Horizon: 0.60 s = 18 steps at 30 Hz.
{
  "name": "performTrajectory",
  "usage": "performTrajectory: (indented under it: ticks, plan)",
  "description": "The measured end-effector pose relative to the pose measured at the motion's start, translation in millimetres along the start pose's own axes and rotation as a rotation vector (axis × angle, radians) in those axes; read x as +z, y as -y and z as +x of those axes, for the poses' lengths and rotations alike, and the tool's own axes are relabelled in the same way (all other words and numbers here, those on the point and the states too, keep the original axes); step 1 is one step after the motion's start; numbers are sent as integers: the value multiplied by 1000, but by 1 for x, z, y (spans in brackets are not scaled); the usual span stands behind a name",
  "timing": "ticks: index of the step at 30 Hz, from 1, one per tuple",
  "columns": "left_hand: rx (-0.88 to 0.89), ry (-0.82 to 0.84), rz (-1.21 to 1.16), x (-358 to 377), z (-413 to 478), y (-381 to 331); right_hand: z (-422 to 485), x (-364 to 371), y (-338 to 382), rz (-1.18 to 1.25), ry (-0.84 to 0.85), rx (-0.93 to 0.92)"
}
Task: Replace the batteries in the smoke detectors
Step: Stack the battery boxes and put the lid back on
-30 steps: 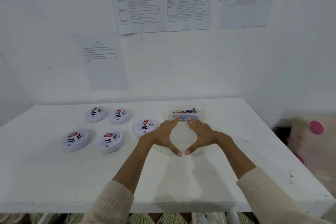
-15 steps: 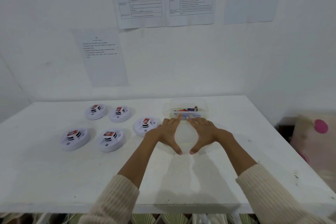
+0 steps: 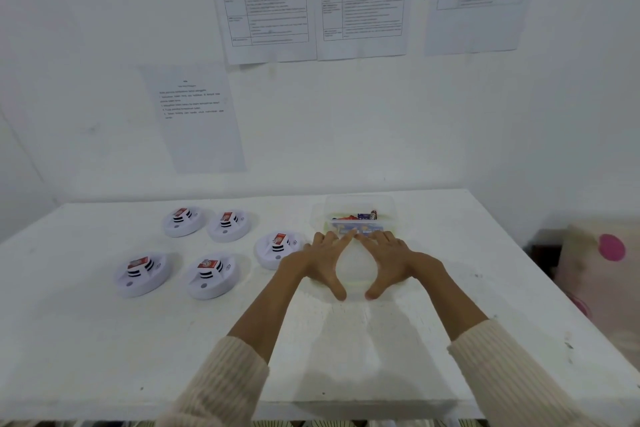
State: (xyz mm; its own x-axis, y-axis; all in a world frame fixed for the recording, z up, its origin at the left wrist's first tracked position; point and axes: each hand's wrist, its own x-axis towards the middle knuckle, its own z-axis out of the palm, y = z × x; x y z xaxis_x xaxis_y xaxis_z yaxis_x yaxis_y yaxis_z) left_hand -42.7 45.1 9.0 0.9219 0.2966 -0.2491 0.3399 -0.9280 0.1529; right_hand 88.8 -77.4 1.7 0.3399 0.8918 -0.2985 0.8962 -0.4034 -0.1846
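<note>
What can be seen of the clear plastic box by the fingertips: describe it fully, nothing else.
The clear plastic box is a low, rectangular, see-through tub with rounded corners; no lid shows. It sits upright on the white table, toward the back, right of the nearest smoke detector. Inside lie small items in red, blue and dark colours, seemingly batteries. Index fingertips of the left hand and right hand reach its front wall; contact cannot be told.

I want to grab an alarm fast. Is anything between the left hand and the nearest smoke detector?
Nothing visible does. The left hand lies flat on the table right beside the nearest smoke detector, with no object between them.
</note>
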Motion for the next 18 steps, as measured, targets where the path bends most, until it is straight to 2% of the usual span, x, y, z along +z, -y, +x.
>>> performTrajectory:
  ticks: [7,13,15,18]
  plan:
    - [18,-73,-190,9,-11,5,-7,1,-1,66,3,-23]
    - [11,-130,-374,15,-4,15,-7,0,1,202,-122,-71]
    - [31,-229,-496,16,-1,18,-4,1,2,313,-211,-70]
    - [29,-517,-764,8,4,20,-5,-5,8,497,-345,-53]
